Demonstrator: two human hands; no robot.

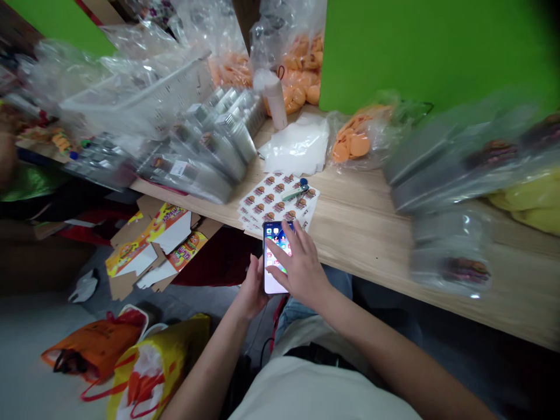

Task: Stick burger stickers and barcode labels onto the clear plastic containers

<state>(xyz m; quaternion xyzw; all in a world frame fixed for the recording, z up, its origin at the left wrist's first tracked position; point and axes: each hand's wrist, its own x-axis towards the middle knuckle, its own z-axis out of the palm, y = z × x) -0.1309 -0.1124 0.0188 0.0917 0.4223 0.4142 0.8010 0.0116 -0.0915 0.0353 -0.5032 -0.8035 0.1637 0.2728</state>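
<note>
The left hand (251, 290) closes around a phone (273, 275) at the worktop (365, 239) front edge, steadying it for the open right hand (303, 267), fingers spread across its screen, near sticker sheets (276, 200).

The phone (272, 252) shows small colourful icons; the white sticker sheet (273, 201) has rows of round orange and red labels.

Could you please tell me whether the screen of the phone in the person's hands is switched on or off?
It is on: the smartphone held in the left hand shows a lit screen with rows of colourful app icons.
</note>
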